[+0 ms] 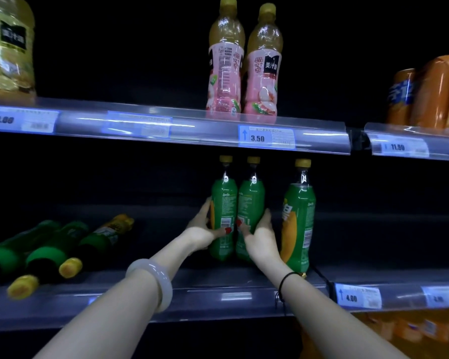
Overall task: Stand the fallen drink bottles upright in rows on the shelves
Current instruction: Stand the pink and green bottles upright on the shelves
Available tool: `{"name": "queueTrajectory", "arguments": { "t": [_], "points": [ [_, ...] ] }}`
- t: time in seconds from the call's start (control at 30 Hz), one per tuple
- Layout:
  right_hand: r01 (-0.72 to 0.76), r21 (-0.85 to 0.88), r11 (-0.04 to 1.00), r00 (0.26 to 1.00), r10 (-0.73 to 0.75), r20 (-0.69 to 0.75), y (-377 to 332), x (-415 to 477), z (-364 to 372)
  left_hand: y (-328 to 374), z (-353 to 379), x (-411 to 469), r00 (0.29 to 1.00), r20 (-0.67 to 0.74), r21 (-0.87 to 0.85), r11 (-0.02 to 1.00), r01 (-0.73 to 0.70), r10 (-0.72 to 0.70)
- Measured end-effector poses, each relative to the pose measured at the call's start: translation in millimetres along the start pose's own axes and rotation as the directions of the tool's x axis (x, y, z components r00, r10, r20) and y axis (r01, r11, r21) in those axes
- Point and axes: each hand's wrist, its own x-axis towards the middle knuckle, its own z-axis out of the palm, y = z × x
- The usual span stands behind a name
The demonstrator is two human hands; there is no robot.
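A single head-worn, wide-angle view faces a dark shop shelving unit squarely and from close by. The middle shelf rail (166, 126) crosses the frame just above its centre and bows at the edges from the lens. Above that rail the camera looks slightly up onto the upper shelf; below it, it looks down onto the lower shelf (218, 275). Both forearms enter from the bottom edge and reach forward below the rail, so the viewpoint sits at arm's reach from the lower shelf. No second view exists.
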Motion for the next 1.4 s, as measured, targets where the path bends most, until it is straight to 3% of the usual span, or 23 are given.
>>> {"name": "queueTrajectory", "arguments": {
  "t": [0.2, 0.37, 0.53, 0.77, 0.93, 1.07, 1.17, 1.3, 1.4],
  "points": [
    [0.226, -0.300, 0.927, 0.960, -0.264, -0.093, -20.4, -26.4, 6.2, 2.2, -16.9, -19.6, 0.993, -0.119, 0.087, 0.996, 0.001, 0.010],
    [0.479, -0.430, 0.765, 0.857, -0.513, 0.042, -32.9, -56.4, 24.3, -1.3, -55.8, -51.3, 0.977, -0.163, 0.361, 0.930, -0.072, 0.139],
    [0.569, -0.361, 0.739, 0.815, -0.447, 0.369, -57.2, -76.2, 79.7, -13.3, -116.8, -85.5, 0.974, -0.144, 0.593, 0.803, -0.056, 0.174],
    [0.605, -0.314, 0.732, 0.737, -0.365, 0.569, -109.2, -90.4, 177.5, -32.2, -222.5, -110.2, 0.988, -0.134, 0.859, 0.489, 0.152, -0.073],
    [0.612, -0.373, 0.698, 0.707, -0.271, 0.653, -127.4, -86.3, 214.6, -44.8, -261.9, -114.3, 0.992, 0.053, 0.849, 0.528, 0.017, -0.118],
    [0.613, -0.440, 0.656, 0.699, -0.192, 0.689, -130.1, -78.8, 224.7, -55.7, -276.1, -110.0, 0.955, 0.214, 0.899, 0.424, -0.111, -0.204],
    [0.623, -0.453, 0.638, 0.692, -0.179, 0.699, -126.9, -74.7, 227.2, -62.8, -280.7, -107.4, 0.944, 0.274, 0.902, 0.389, -0.187, -0.182],
    [0.645, -0.406, 0.647, 0.688, -0.260, 0.678, -113.5, -72.4, 222.1, -65.2, -283.9, -104.5, 0.942, 0.310, 0.856, 0.467, -0.221, -0.124],
    [0.571, -0.304, 0.763, 0.749, -0.331, 0.574, -98.7, -69.2, 205.6, -65.0, -272.8, -101.2, 0.959, 0.283, 0.774, 0.594, -0.218, -0.016]
  ]
}}
